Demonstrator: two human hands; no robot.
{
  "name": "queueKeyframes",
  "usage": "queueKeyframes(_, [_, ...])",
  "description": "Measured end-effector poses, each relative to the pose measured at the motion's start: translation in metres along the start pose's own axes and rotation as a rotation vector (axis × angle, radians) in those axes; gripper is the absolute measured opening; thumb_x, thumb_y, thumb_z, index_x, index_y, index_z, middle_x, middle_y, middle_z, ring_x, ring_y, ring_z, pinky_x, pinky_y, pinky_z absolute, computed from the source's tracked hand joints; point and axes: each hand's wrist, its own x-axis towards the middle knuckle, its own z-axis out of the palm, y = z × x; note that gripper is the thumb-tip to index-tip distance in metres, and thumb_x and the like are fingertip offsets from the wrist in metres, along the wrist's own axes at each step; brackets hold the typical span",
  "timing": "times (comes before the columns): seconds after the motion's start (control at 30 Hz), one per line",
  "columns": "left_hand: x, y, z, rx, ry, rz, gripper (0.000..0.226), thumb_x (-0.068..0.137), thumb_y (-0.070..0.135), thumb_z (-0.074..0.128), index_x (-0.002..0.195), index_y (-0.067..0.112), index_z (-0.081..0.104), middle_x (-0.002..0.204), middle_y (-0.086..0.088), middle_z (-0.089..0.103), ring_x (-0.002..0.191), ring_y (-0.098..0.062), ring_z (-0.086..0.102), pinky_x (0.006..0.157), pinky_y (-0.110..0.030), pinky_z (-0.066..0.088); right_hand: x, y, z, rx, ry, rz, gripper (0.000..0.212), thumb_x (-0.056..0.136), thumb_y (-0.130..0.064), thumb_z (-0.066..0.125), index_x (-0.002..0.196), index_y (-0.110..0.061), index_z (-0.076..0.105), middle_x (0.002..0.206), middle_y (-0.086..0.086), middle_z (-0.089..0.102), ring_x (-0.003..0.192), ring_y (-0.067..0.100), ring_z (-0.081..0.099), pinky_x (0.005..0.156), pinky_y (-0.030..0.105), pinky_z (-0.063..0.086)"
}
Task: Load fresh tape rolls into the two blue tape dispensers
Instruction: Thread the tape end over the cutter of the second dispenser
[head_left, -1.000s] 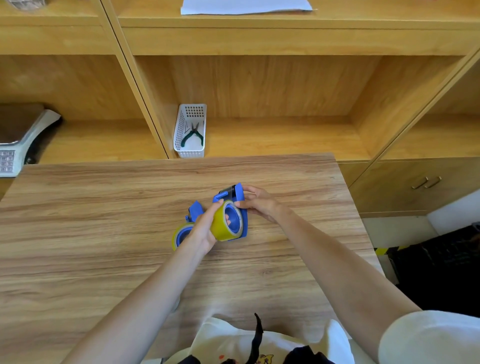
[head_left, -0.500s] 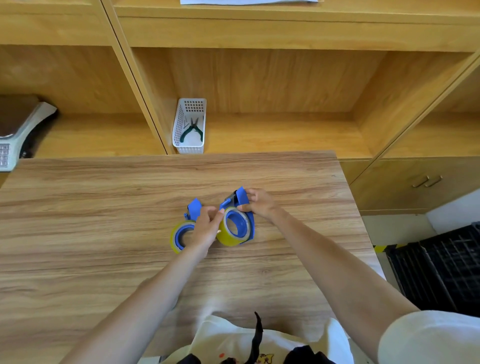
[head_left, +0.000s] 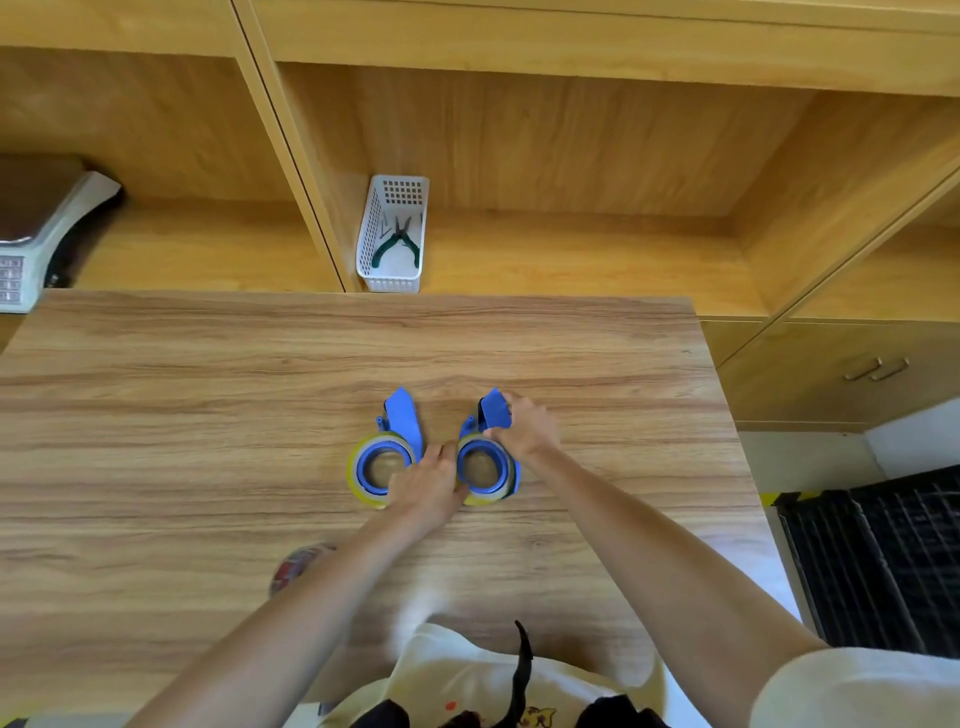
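Note:
Two blue tape dispensers lie side by side on the wooden table (head_left: 208, 395), each with a yellowish tape roll on its hub. The left dispenser (head_left: 402, 423) and its roll (head_left: 358, 467) lie free. The right dispenser (head_left: 493, 410) lies flat with its roll (head_left: 485, 499) around the blue hub. My right hand (head_left: 524, 428) grips the right dispenser's handle end. My left hand (head_left: 428, 480) rests between the two rolls, fingers against the right roll's left edge.
A white slotted basket (head_left: 392, 234) with green-handled pliers sits on the shelf behind the table. A weighing scale (head_left: 47, 223) is on the far-left shelf. A dark, blurred roll (head_left: 296, 566) lies near the table's front by my left forearm. A black crate (head_left: 883, 561) stands right of the table.
The right dispenser with its roll has gone from tilted up in my hands to lying flat on the table beside the left one. My left hand has slid down to the roll's side.

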Motion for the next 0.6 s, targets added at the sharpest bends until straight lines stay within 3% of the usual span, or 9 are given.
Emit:
queueKeyframes(0.13, [0.0, -0.005, -0.004, 0.085, -0.01, -0.001, 0.048, 0.098, 0.035, 0.048, 0.138, 0.01, 0.039, 0.136, -0.009, 0.04, 0.104, -0.034, 0.062, 0.067, -0.038, 0.04, 0.001, -0.008, 0.007, -0.045, -0.006, -0.026, 0.076, 0.082, -0.037, 0.073, 0.148, -0.026, 0.037, 0.127, 0.004, 0.064, 0.113, 0.027, 0.061, 0.09, 0.035, 0.051])
queueKeyframes(0.47, [-0.003, -0.007, -0.01, 0.116, -0.086, -0.018, 0.038, 0.099, 0.034, 0.047, 0.127, 0.008, 0.05, 0.135, -0.01, 0.04, 0.106, -0.032, 0.061, 0.068, -0.037, 0.039, 0.002, -0.012, 0.008, 0.046, -0.057, -0.005, 0.076, 0.079, -0.027, 0.079, 0.145, -0.019, 0.042, 0.13, 0.007, 0.062, 0.116, 0.024, 0.061, 0.094, 0.035, 0.053])
queueKeyframes(0.6, [-0.006, -0.008, -0.013, 0.082, -0.053, -0.005, 0.044, 0.1, 0.035, 0.045, 0.137, 0.013, 0.043, 0.136, -0.008, 0.041, 0.106, -0.031, 0.061, 0.069, -0.037, 0.041, 0.005, -0.014, 0.002, 0.076, -0.145, 0.02, 0.067, 0.085, -0.036, 0.072, 0.142, -0.016, 0.043, 0.136, 0.007, 0.058, 0.12, 0.024, 0.058, 0.098, 0.036, 0.05])
